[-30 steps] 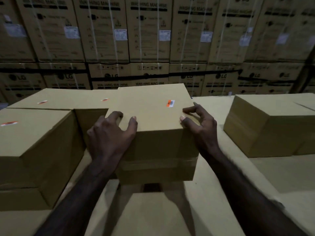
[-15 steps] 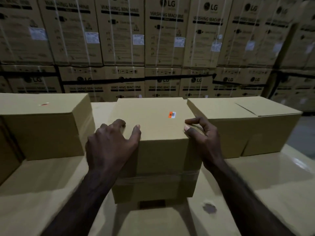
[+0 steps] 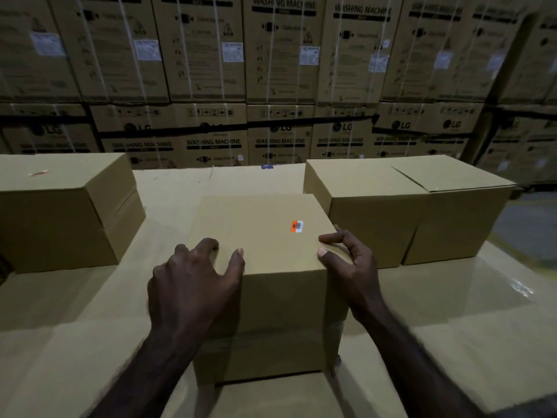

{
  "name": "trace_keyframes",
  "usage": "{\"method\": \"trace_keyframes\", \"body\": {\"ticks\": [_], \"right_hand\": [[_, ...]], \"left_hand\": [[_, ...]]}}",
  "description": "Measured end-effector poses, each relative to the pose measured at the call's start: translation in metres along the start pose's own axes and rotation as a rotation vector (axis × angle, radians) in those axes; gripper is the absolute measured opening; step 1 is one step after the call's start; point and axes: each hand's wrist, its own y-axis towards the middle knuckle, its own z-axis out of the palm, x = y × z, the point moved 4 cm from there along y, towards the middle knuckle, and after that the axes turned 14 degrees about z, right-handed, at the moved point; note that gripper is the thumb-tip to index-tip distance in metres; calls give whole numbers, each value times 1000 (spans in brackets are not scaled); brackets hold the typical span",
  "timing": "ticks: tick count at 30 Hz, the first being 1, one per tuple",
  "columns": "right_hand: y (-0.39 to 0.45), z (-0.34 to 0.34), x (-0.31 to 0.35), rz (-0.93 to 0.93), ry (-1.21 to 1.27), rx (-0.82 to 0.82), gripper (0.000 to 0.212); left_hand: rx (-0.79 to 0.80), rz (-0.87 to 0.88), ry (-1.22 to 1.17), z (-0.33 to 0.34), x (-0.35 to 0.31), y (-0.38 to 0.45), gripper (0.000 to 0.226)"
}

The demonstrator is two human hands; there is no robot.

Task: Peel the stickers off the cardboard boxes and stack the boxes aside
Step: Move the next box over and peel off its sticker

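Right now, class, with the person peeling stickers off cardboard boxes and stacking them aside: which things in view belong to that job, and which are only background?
Part of the job:
- middle box, held by left hand and right hand
- orange-and-white sticker on its top
- left box, small sticker mark on top
- right boxes

Background:
- washing machine cartons

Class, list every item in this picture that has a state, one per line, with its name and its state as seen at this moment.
Middle box: closed, resting on the cardboard surface, gripped by both hands.
Orange and white sticker: stuck on the middle box's top, not peeled.
Left hand: grasping the box's near left corner.
Right hand: grasping the box's near right corner.
Left box: closed, sticker remnant on top.
Two right boxes: closed, side by side, no sticker visible.
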Motion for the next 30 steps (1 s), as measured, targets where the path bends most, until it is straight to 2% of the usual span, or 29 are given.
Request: {"method": "trace_keyframes", "body": {"ticks": [11, 15, 19, 24, 30], "right_hand": [[-8, 2, -5, -1, -119, 26, 32], [-9, 1, -1, 3, -191, 40, 23], [-7, -4, 10, 17, -332, 57, 26], [6, -7, 30, -51, -546, 66, 32], [29, 5, 45, -89, -730, 239, 32]], "left_hand": [[153, -49, -90, 12, 15, -7, 62], [207, -25, -104, 14, 25, -5, 65], [282, -10, -110, 19, 32, 4, 68], [341, 78, -128, 25, 27, 22, 75], [400, 166, -115, 38, 14, 38, 78]]}}
